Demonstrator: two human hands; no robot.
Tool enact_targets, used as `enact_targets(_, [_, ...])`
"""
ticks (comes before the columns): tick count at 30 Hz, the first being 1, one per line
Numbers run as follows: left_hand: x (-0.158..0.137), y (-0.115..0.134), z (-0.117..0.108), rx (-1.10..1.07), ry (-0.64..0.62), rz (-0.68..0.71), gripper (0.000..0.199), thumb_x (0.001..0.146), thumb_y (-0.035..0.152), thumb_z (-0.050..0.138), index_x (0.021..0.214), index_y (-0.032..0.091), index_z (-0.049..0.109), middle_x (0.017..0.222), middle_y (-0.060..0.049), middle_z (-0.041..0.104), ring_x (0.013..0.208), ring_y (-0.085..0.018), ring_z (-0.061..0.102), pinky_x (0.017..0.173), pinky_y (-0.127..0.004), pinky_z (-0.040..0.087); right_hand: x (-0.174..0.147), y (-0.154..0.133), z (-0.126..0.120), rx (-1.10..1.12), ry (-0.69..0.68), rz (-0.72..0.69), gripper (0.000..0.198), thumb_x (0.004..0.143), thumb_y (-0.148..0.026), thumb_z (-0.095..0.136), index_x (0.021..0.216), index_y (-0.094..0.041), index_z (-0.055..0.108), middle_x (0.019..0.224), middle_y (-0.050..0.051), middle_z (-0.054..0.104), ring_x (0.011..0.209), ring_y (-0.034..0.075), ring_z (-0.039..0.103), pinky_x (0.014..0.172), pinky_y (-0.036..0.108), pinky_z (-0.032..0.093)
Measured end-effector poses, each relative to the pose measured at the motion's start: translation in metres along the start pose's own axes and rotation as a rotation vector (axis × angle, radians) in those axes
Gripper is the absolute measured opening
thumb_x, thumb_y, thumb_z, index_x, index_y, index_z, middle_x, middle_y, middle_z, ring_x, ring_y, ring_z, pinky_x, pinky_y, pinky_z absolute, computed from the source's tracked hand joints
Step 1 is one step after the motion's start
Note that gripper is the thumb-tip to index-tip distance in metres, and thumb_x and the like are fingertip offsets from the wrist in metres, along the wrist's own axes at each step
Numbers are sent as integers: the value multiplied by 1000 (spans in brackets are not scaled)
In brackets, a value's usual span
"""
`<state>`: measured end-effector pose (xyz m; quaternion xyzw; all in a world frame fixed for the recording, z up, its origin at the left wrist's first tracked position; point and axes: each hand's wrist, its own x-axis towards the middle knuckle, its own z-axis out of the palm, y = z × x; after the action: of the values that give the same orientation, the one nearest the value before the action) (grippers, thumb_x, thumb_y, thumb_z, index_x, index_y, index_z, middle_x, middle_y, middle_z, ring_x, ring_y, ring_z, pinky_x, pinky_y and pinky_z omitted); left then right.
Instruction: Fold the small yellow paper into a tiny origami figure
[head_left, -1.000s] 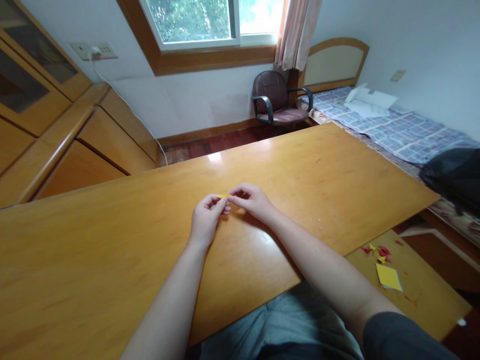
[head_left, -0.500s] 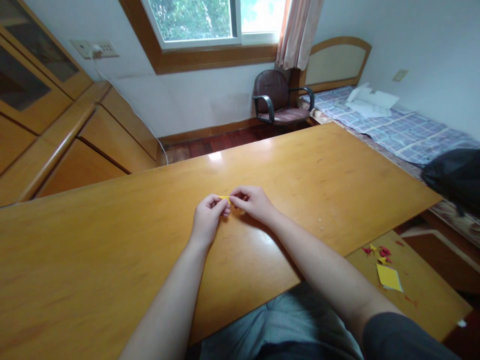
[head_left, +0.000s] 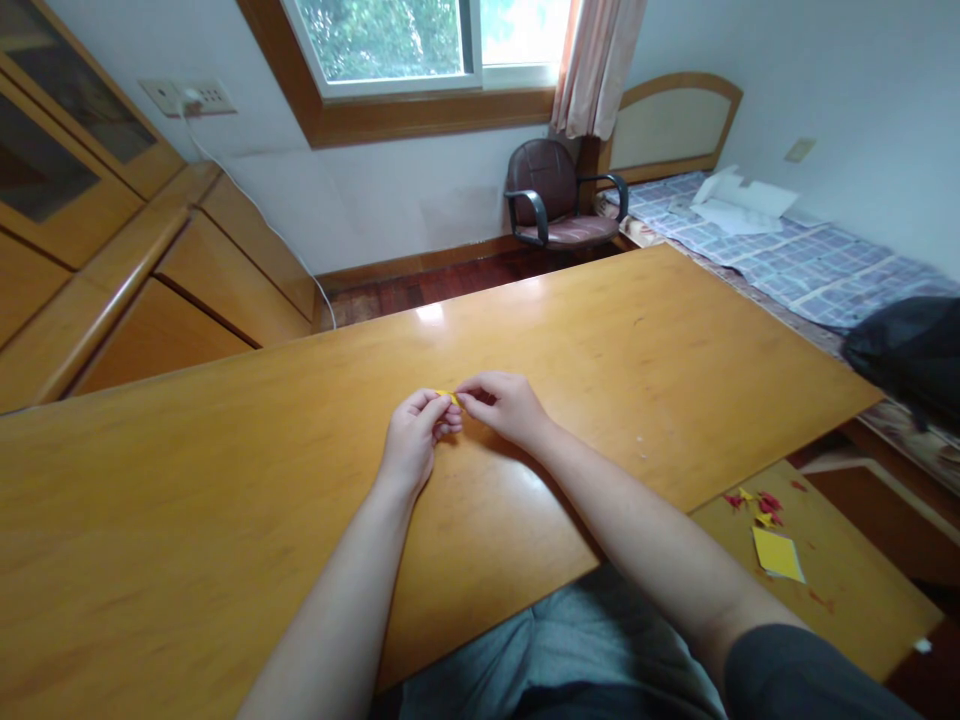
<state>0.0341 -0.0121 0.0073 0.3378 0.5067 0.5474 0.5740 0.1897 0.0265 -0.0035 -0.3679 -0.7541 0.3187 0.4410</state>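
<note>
A small piece of folded yellow paper (head_left: 448, 396) shows between my two hands, just above the wooden table (head_left: 285, 480). My left hand (head_left: 415, 435) pinches its left part between thumb and fingers. At its right end, the thumb and fingertips of my right hand (head_left: 506, 405) are closed on the paper too. My fingers cover most of it, so its exact folded shape cannot be made out.
On a lower surface at the right lie a stack of yellow square paper (head_left: 778, 554) and several small red and yellow folded pieces (head_left: 766, 505). A brown armchair (head_left: 559, 200) stands beyond the table. A bed (head_left: 817, 260) with a black bag (head_left: 907, 350) is at the right.
My hands have shifted very slightly, and a little more of the yellow paper's right end shows between the fingertips. Everything else is the same.
</note>
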Motion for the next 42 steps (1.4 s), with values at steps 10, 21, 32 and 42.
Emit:
enact_targets(10, [1, -1, -1, -46, 4, 15, 20, 68, 30, 75, 69, 15, 62, 64, 0, 64, 57, -9, 57, 56, -20, 48, 0, 2, 1, -11, -18, -46, 12, 84, -24, 62, 84, -19, 74, 79, 3, 72, 65, 12, 59, 66, 24, 47])
enact_targets(21, [3, -8, -3, 77, -37, 105, 22, 72, 34, 75, 72, 15, 63, 65, 0, 64, 58, -10, 57, 57, -22, 47, 1, 3, 4, 173, 9, 184, 14, 83, -26, 64, 87, -15, 72, 72, 1, 71, 63, 12, 64, 64, 24, 50])
enact_targets(32, [2, -4, -10, 632, 49, 307, 18, 80, 32, 63, 68, 20, 58, 57, 3, 60, 54, -12, 56, 58, -23, 44, 2, 5, 2, 12, -60, 58, 7, 84, -20, 68, 81, -16, 73, 78, 2, 70, 70, 11, 63, 67, 22, 49])
enact_targets(42, [3, -5, -6, 385, 34, 168, 18, 74, 34, 66, 69, 19, 56, 61, 1, 65, 56, -13, 61, 58, -24, 50, -1, -1, 4, -175, 6, -48, 9, 87, -20, 64, 83, -17, 72, 80, 2, 69, 67, 10, 62, 65, 21, 47])
